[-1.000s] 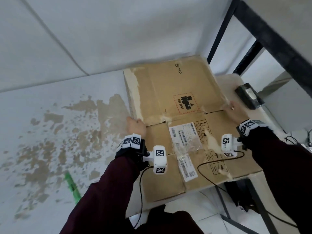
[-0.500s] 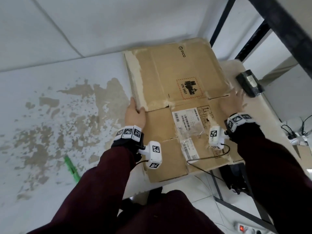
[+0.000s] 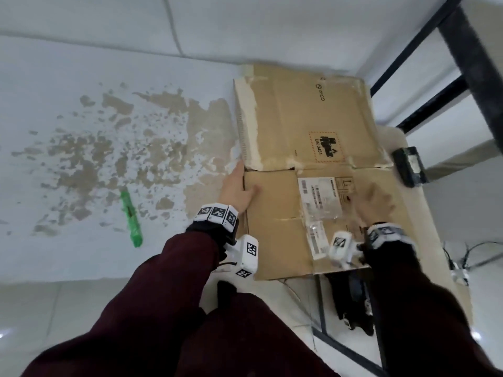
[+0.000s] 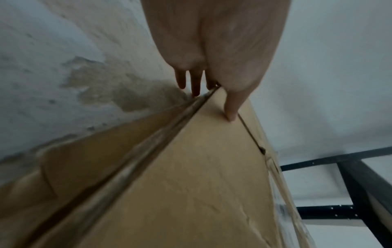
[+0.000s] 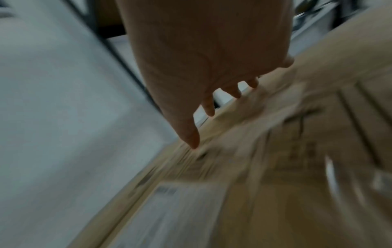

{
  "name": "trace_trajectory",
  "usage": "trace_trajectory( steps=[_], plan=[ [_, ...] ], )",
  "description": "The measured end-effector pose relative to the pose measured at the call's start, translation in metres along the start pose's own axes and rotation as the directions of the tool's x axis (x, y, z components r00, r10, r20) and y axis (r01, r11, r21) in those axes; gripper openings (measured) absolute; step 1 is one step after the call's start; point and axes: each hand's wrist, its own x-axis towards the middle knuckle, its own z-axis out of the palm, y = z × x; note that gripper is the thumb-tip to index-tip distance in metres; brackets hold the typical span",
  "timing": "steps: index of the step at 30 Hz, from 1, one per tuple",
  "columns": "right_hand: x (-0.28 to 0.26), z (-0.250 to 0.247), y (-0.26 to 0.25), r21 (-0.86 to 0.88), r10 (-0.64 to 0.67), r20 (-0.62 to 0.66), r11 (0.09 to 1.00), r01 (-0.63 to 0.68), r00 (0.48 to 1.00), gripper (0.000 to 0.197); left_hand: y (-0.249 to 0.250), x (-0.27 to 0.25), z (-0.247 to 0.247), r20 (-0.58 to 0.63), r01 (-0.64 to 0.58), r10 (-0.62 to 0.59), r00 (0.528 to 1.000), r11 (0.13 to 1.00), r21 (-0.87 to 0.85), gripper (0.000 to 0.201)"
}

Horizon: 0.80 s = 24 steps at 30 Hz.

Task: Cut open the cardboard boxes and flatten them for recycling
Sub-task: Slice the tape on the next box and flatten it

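Note:
A flattened brown cardboard box [image 3: 294, 126] with a white shipping label [image 3: 318, 197] lies on the right part of the white table [image 3: 68, 254]. My left hand [image 3: 238, 186] holds its left edge. The left wrist view shows the thumb pressing on top of the cardboard [image 4: 191, 184] and the fingers [image 4: 195, 83] reaching down past the edge. My right hand [image 3: 377, 201] is open with spread fingers just right of the label, blurred by motion. In the right wrist view that hand [image 5: 201, 58] hovers at the cardboard [image 5: 275, 184], thumb tip near its surface.
A green utility knife [image 3: 131, 219] lies on the table left of the box, amid patches of worn brown surface. A black device [image 3: 409, 165] sits past the box's right edge. A black metal frame [image 3: 462, 50] stands at the right. Cables [image 3: 462, 257] trail lower right.
The box has come down from a tilt to lie flatter on the table. My right hand left the box's right edge and moved inward over the labelled panel. My left hand stays on the left edge.

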Motion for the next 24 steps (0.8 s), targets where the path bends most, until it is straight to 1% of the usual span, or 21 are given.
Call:
trace_trajectory(
  steps=[2,3,5,7,8,10,14,16,17,19,20,21,23,24],
  plan=[
    [0.020,-0.018,0.027,-0.005,0.133,0.011,0.991,-0.133,0.991,0.094,-0.003,0.008,0.006,-0.043,0.008,-0.004,0.999,0.996,0.092,0.077],
    [0.027,-0.023,0.039,0.018,0.165,0.047,0.986,-0.166,0.985,0.099,-0.001,0.011,0.008,-0.056,0.015,-0.007,0.998,0.991,0.135,0.077],
    [0.034,-0.025,0.055,0.089,0.140,0.094,0.985,-0.148,0.986,0.103,0.001,0.020,0.012,-0.076,0.035,-0.020,0.997,0.978,0.205,0.077],
    [0.036,-0.024,0.059,0.157,0.112,0.050,0.980,-0.119,0.992,0.107,0.007,0.028,0.013,-0.078,0.057,-0.040,0.996,0.972,0.227,0.075],
    [0.037,-0.022,0.060,0.177,0.108,0.025,0.978,-0.111,0.994,0.108,0.009,0.032,0.012,-0.074,0.073,-0.057,0.996,0.972,0.223,0.074],
    [0.033,-0.019,0.056,0.196,0.104,-0.002,0.975,-0.101,0.995,0.102,0.012,0.041,0.010,-0.064,0.100,-0.088,0.994,0.971,0.216,0.072],
    [0.037,-0.012,0.058,0.248,0.137,0.014,0.959,-0.137,0.990,0.095,0.017,0.052,0.016,-0.058,0.136,-0.127,0.990,0.969,0.208,0.073],
    [0.038,-0.009,0.056,0.266,0.148,-0.021,0.954,-0.138,0.989,0.095,0.016,0.054,0.019,-0.070,0.144,-0.133,0.989,0.970,0.194,0.072],
    [0.038,-0.007,0.055,0.281,0.167,-0.048,0.948,-0.147,0.985,0.096,0.016,0.056,0.020,-0.084,0.133,-0.118,0.989,0.972,0.192,0.072],
    [0.036,-0.004,0.053,0.325,0.210,-0.086,0.930,-0.171,0.974,0.096,0.014,0.063,0.018,-0.148,0.064,-0.030,0.989,0.971,0.231,0.069],
    [0.033,-0.005,0.051,0.325,0.217,-0.091,0.929,-0.177,0.972,0.096,0.015,0.065,0.016,-0.176,0.037,0.013,0.984,0.960,0.279,0.065],
    [0.030,-0.006,0.049,0.285,0.217,-0.090,0.941,-0.183,0.972,0.097,0.016,0.067,0.012,-0.190,0.040,0.027,0.981,0.940,0.339,0.061],
    [0.025,-0.007,0.047,0.135,0.179,-0.092,0.977,-0.166,0.980,0.096,0.016,0.066,0.005,-0.196,0.114,-0.023,0.980,0.877,0.467,0.054],
    [0.021,-0.008,0.046,0.076,0.140,-0.090,0.988,-0.133,0.986,0.090,0.016,0.063,0.000,-0.202,0.150,-0.051,0.978,0.846,0.512,0.051]
  ],
)
